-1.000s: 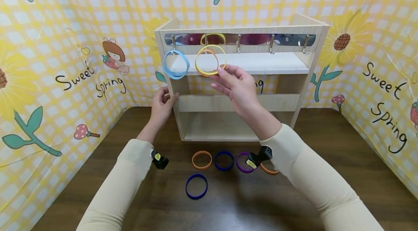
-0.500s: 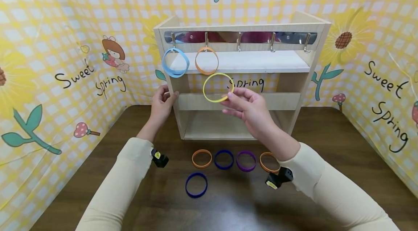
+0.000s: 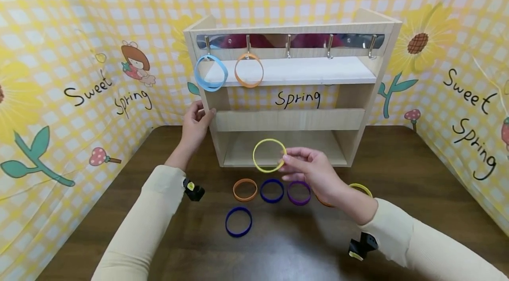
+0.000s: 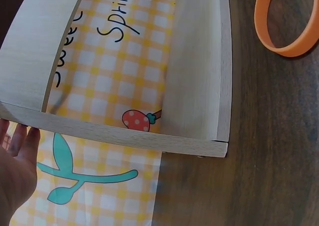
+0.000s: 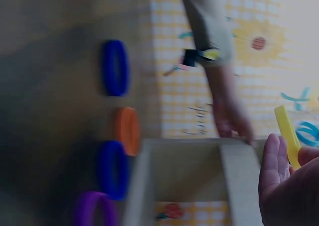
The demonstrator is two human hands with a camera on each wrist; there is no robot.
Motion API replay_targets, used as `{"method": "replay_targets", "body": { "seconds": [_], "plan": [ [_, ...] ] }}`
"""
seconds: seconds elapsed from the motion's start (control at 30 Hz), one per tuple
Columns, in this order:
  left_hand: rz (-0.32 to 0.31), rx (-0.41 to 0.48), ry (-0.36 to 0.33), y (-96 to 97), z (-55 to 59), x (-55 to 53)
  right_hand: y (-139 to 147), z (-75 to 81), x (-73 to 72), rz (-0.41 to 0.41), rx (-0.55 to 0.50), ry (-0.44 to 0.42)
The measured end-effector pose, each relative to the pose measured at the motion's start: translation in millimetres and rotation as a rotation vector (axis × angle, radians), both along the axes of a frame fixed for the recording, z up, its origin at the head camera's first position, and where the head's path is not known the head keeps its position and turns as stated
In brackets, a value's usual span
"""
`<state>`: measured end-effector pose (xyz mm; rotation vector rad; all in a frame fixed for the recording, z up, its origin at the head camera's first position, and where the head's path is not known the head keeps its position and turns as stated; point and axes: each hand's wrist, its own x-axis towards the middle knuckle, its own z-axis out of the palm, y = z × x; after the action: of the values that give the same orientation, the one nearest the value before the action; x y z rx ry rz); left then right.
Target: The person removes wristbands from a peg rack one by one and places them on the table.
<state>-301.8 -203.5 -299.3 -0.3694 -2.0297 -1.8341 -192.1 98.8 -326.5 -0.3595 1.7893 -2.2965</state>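
Plainly, my head view shows the right hand [image 3: 314, 170] raised over the dark table [image 3: 179, 245], its forearm slanting in from the lower right, fingers pointing inward and thumb pressing the yellow band [image 5: 287, 133] against them. I read that grasp as a pinch at the band's right edge; the band stands upright in the air before the lower opening of the wooden shelf [image 3: 290, 120]. The left hand [image 3: 194, 126] I see gripping the shelf's left side panel, thumb laid on the front edge, fingers bent against the outer face, its forearm slanting up from a cream sleeve [image 3: 163, 210]. Higher up I count five hooks [image 3: 289, 47]: a light blue band [image 3: 210, 88] hangs from the leftmost, an orange band [image 3: 249, 85] from the next. On the table I make out an orange ring [image 3: 245, 199], a dark blue ring [image 3: 272, 201] and a purple ring [image 3: 299, 203] in a row, another dark blue one nearer the person, and, partly hidden by the right arm, a further orange ring and a yellow ring [image 3: 361, 186]
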Motion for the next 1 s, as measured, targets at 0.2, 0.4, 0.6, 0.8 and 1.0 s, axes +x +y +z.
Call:
{"method": "replay_targets", "body": {
  "seconds": [0.2,0.4,0.6,0.8,1.0],
  "plan": [
    [-0.007,-0.005,0.011,-0.6,1.4,-2.1,2,-32.9,9.8,0.053,0.062,-0.047],
    [-0.008,0.002,0.010,1.0,1.0,-2.3,2,-56.6,20.9,0.084,0.118,-0.100],
    [-0.016,0.023,0.012,1.5,-0.1,-2.7,1,-70.5,24.8,0.087,0.138,-0.125],
    [-0.016,0.030,0.011,0.4,-0.9,-2.8,4,-79.8,26.9,0.112,0.177,-0.121],
    [-0.005,0.022,0.013,0.7,-0.7,-1.3,7,-89.2,28.0,0.141,0.198,-0.125]
  ]
}}
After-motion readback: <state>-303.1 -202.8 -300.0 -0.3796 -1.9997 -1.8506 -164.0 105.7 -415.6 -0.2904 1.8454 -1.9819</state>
